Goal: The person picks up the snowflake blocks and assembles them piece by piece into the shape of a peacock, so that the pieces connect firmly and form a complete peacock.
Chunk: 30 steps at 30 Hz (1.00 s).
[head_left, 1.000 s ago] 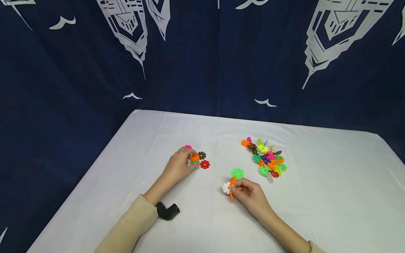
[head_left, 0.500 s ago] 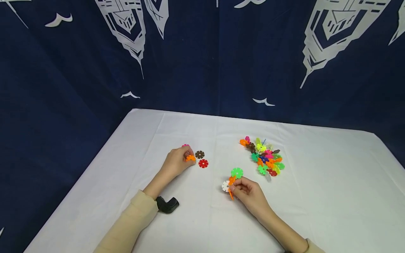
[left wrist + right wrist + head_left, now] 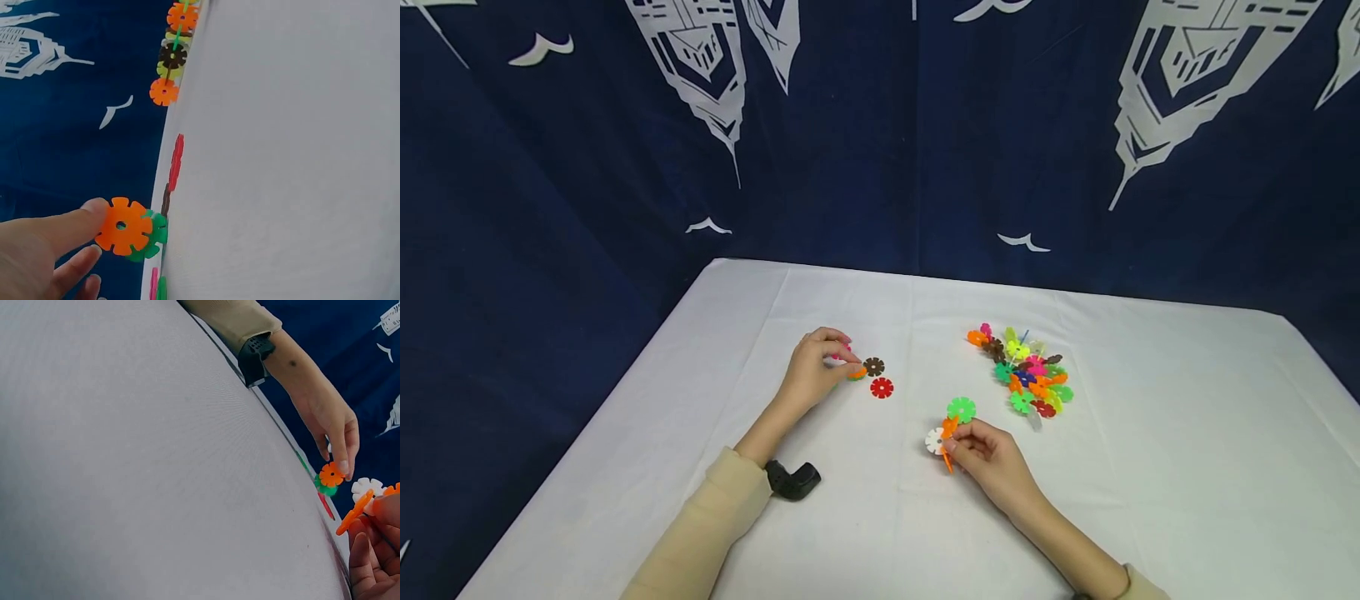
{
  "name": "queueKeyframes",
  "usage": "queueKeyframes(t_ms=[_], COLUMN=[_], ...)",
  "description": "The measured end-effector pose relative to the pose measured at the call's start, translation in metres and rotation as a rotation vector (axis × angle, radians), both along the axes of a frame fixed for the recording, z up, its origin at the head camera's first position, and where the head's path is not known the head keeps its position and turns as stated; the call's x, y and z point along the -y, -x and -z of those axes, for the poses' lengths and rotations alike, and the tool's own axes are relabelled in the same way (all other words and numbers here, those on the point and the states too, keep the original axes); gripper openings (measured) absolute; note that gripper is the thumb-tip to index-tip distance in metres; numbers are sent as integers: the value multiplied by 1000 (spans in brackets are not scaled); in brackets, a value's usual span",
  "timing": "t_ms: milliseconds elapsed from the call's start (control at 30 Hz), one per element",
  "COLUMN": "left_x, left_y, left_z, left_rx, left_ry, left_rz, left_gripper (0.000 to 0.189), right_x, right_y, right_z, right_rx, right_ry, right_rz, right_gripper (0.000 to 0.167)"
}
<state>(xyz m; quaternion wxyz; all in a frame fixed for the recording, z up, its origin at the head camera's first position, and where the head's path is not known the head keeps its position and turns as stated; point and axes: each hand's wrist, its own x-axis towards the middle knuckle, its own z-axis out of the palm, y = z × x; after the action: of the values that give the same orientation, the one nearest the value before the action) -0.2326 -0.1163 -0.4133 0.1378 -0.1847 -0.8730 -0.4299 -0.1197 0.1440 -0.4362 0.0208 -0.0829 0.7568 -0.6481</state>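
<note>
Thumb and fingers of my left hand (image 3: 811, 367) pinch the edge of an orange notched flower-shaped plastic disc (image 3: 123, 226). A green disc (image 3: 157, 234) overlaps it from behind in the left wrist view. My right hand (image 3: 996, 461) grips a small joined cluster of such discs: an orange disc (image 3: 354, 512) set on edge, a white disc (image 3: 934, 442), and a bright green disc (image 3: 961, 409) at its far end. To the right of my left hand, a brown disc (image 3: 874, 367) and a red disc (image 3: 882, 387) lie on the table; a pink disc (image 3: 841, 352) is partly hidden by the fingers.
A mixed heap of colourful discs (image 3: 1030, 379) lies at the back right on the white tablecloth (image 3: 1165, 433). Beyond the table hangs a dark blue curtain (image 3: 850, 167) with white prints. A black wrist device (image 3: 793, 482) is strapped at my left sleeve.
My left hand has drawn slightly back and left with the orange disc, changing its tilt, and its fingers have shifted upward. The right hand keeps its cluster almost in place.
</note>
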Motion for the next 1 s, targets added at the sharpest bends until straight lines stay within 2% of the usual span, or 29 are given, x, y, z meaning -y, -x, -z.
queueKeyframes(t_ms=[133,200,233,333,400,467,533,633,800,1000], left_x=[0,-1,-4,-14,-23,-31,-37,-43,-47,-49], left_y=[-2,-7,-11,-28,-41,-52,-59,-65,-68,-68], left_z=[-4,-9,-12,-18,-17,-12,-5,5,11,10], left_rx=[-25,0,37,226,421,617,775,923,1008,1018], left_ry=[-68,-126,-171,-282,-345,-373,-396,-431,-490,-486], left_rz=[-14,-6,14,118,211,302,370,417,444,462], left_gripper=[8,7,6,8,13,19,23,23,24,26], right_x=[0,0,0,0,0,-1,-1,-2,-2,-3], right_y=[0,0,0,0,0,1,1,2,3,1], right_z=[0,0,0,0,1,1,0,1,2,3], right_rx=[13,13,15,17,20,21,24,35,-3,-74], right_ry=[2,9,11,12,14,18,28,41,45,52], right_rz=[-2,-6,-8,-10,-5,2,8,7,-19,-24], right_gripper=[10,11,12,11,10,9,9,10,11,7])
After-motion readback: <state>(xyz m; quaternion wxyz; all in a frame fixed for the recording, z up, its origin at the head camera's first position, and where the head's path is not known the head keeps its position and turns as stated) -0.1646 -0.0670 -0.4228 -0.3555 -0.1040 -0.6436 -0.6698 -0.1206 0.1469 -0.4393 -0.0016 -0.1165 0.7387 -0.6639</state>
